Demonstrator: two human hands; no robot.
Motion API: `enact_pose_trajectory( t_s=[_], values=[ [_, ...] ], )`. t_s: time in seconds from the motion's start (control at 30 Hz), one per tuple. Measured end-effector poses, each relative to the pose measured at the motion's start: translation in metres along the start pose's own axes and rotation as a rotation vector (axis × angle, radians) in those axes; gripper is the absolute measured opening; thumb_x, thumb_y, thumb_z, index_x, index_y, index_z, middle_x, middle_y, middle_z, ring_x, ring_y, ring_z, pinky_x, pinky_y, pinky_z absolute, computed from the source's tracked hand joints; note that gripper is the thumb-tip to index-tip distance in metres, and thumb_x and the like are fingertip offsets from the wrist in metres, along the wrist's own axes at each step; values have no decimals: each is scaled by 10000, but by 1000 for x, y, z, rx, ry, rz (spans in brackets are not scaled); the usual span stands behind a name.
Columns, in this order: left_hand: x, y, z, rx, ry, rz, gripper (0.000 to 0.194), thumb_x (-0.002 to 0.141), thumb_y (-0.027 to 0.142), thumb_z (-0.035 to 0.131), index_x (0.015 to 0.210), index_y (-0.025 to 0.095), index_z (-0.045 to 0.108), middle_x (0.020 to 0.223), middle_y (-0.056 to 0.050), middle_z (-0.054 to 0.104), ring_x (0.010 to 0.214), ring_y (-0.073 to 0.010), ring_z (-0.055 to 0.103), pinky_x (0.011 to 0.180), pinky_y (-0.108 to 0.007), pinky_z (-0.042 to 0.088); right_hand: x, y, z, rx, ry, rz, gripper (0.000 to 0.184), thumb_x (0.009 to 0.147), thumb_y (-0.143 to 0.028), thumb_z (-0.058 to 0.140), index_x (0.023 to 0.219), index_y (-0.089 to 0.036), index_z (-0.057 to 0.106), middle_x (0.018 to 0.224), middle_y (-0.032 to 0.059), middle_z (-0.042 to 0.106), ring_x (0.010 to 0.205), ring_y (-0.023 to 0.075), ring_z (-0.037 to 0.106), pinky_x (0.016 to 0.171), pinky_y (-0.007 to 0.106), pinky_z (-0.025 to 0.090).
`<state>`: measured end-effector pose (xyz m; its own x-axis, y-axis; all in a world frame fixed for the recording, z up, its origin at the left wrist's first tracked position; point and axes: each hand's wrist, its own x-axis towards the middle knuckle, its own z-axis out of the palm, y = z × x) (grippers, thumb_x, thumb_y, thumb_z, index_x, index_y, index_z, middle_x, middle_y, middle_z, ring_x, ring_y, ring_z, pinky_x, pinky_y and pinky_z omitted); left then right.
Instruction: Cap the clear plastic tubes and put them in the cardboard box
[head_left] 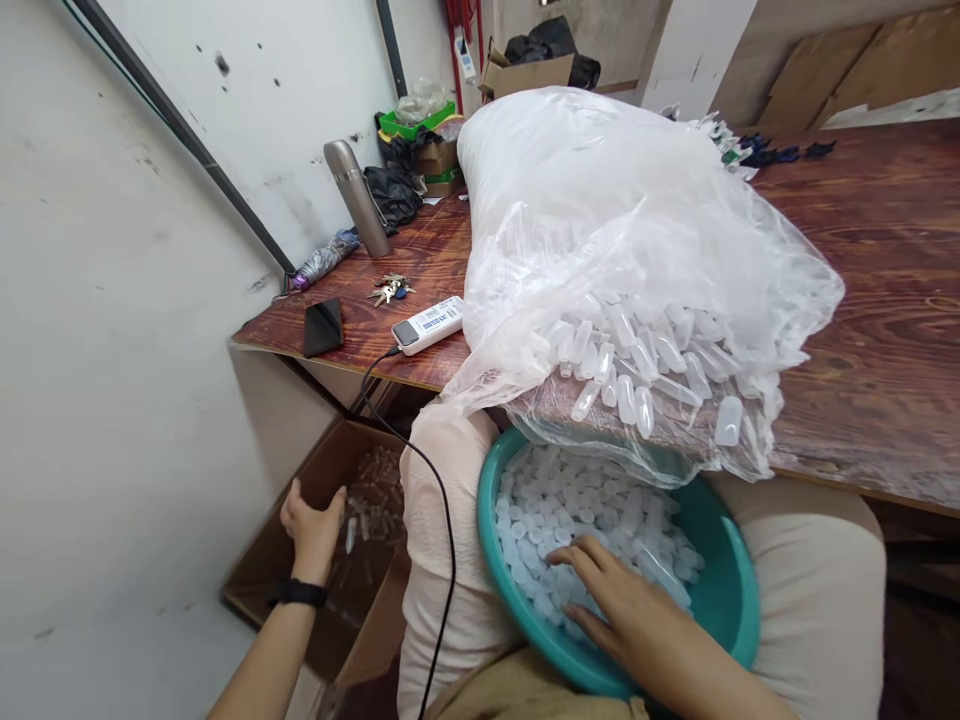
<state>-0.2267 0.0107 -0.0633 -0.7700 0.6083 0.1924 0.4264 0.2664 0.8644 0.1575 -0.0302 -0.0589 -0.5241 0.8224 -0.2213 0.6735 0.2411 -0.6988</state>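
Observation:
A teal basin rests on my lap, holding several small white caps. My right hand lies in the basin with fingers spread flat on the caps. My left hand hangs open over a brown cardboard box on the floor, and a small clear tube is in the air just beside its fingers. The box holds several clear tubes. A large clear plastic bag full of translucent tubes lies on the wooden table, its mouth spilling over the edge above the basin.
On the table's left end lie a white device with a black cable, keys, a black wallet, a steel flask and a folded umbrella. A white wall runs along the left. Boxes and bags are piled at the back.

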Motion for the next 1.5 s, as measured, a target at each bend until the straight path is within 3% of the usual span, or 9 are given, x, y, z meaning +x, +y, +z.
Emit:
enact_pose_trajectory(
  t_s=[0.1, 0.27, 0.47, 0.6, 0.73, 0.87, 1.07, 1.23, 1.5],
  values=[
    [-23, 34, 12, -26, -87, 152, 445, 752, 281, 737, 1168, 208, 597, 1240, -108, 592, 1066, -260, 601, 956, -401, 486, 5, -2, 4, -32, -2, -23, 478, 858, -38, 539, 1268, -279, 580, 1260, 80, 591, 1110, 247, 653, 935, 375, 518],
    [-92, 116, 57, -112, -986, 567, 153, 884, 240, 653, 1022, 263, 714, 991, -86, 725, 910, -236, 680, 902, -333, 504, 15, -13, 5, -122, -105, -29, 382, 827, 43, 502, 1090, -194, 647, 1151, 109, 650, 1064, 274, 666, 886, 376, 533],
    [-129, 140, 150, 27, -1003, 517, 173, 714, 88, 785, 682, 187, 647, 741, -123, 682, 853, -332, 692, 896, -457, 499, 8, -1, -4, -104, -135, -1, 506, 737, 97, 506, 1119, -200, 655, 1143, 97, 669, 1002, 233, 710, 852, 308, 537],
    [-127, 134, 179, 76, -1070, 478, 205, 867, 226, 710, 687, 168, 631, 786, -63, 698, 887, -234, 678, 923, -443, 506, -1, 21, -6, 29, 24, 1, 445, 779, 37, 494, 1072, -248, 671, 1127, 68, 680, 932, 208, 725, 838, 306, 543],
    [-120, 135, 171, 128, -1208, 472, 101, 805, 127, 711, 722, 169, 671, 846, -100, 722, 943, -281, 677, 956, -438, 487, -4, 30, -16, 272, 224, 64, 167, 907, -298, 575, 1001, -261, 709, 989, 56, 741, 890, 236, 712, 806, 332, 558],
    [-119, 140, 140, 161, -1351, 507, 155, 838, 190, 677, 992, 190, 696, 1019, -78, 727, 983, -270, 665, 944, -382, 480, -4, 29, -33, 645, 356, 275, 417, 837, -606, 644, 994, -238, 764, 906, 72, 779, 795, 247, 717, 739, 350, 592],
    [-133, 147, 88, 10, -1588, 248, 342, 1020, 410, 411, 1286, 250, 554, 982, -16, 648, 821, -164, 626, 773, -284, 484, -4, 19, -39, 1107, 511, 433, 562, 577, -571, 903, 1013, -232, 796, 981, 105, 803, 1033, 328, 722, 907, 445, 582],
    [-140, 145, 67, -121, -1642, 36, 369, 1002, 415, 475, 1291, 189, 512, 1092, -66, 629, 1035, -197, 588, 927, -334, 449, -9, 7, -40, 982, 499, 382, 592, 705, -699, 761, 1021, -200, 796, 824, 88, 767, 681, 225, 714, 660, 362, 621],
    [-139, 149, 54, -217, -1627, 28, 370, 1013, 424, 469, 1308, 239, 592, 1165, -60, 651, 1047, -194, 598, 949, -330, 447, -18, 4, -39, 771, 484, 303, 637, 765, -706, 690, 1166, -217, 761, 817, 66, 729, 719, 215, 687, 641, 311, 607]
  ],
)
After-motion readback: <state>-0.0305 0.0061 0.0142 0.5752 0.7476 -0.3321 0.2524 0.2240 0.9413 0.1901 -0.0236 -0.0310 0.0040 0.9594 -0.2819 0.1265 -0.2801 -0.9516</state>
